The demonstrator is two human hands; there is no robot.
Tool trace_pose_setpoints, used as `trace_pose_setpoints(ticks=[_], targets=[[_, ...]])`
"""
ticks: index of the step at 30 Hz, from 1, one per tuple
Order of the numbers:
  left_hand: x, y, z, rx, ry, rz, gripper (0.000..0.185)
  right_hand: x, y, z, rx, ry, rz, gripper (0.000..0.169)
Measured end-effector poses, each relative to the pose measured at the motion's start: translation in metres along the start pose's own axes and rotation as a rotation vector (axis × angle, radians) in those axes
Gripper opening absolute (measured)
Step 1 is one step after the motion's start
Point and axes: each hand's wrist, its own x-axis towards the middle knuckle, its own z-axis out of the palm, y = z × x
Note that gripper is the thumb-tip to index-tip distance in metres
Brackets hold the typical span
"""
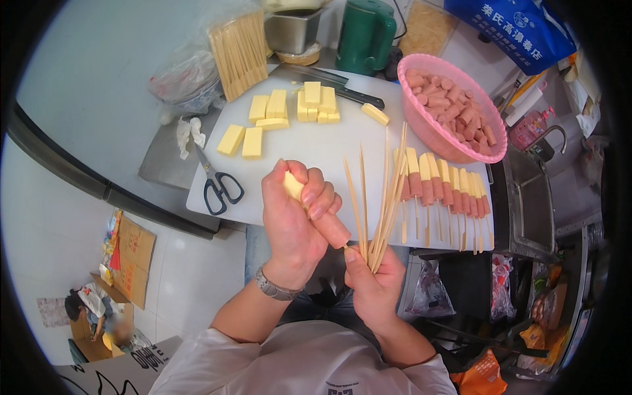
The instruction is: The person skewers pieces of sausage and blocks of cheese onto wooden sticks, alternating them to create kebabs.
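My left hand [301,217] is closed around a pale yellow block [293,185] and a pink sausage piece [332,230] in line with it. A skewer enters the sausage's lower end, its other end at my right hand [374,281]. That hand also grips a fan of bamboo skewers [390,207], points up. Beneath and beyond lies a white cutting board [316,148] with yellow blocks [312,94] in groups. A row of finished skewers [447,192], each a yellow block above a sausage piece, lies at the board's right. A pink basket [410,106] holds many sausage pieces [452,108].
Scissors [217,185] lie at the board's left edge, a black-handled knife [355,94] at its back. Behind stand a bundle of flat bamboo sticks [239,54], a steel container [294,32] and a green kettle [364,37]. A sink [528,207] is at right; a person [91,308] is far lower left.
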Motion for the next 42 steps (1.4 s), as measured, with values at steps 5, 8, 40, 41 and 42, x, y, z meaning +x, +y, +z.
trace_pose_setpoints(ticks=[5, 8, 40, 41, 42], targets=[[-0.001, -0.003, -0.001, 0.006, 0.007, -0.003, 0.030, 0.000, -0.002, 0.001, -0.010, -0.014, -0.009, 0.004], [-0.002, -0.004, -0.004, 0.009, 0.001, -0.002, 0.030, -0.002, -0.002, 0.001, -0.001, -0.023, 0.010, 0.004], [0.102, -0.141, -0.003, 1.247, -0.303, 0.111, 0.059, -0.047, 0.005, -0.158, 0.167, 0.266, 0.036, 0.018], [0.112, -0.138, 0.000, 1.330, -0.380, 0.234, 0.058, -0.048, 0.002, -0.163, 0.184, 0.265, 0.036, 0.019], [0.125, -0.136, 0.014, 1.395, -0.451, 0.412, 0.054, -0.049, 0.000, -0.168, 0.201, 0.264, 0.039, 0.020]])
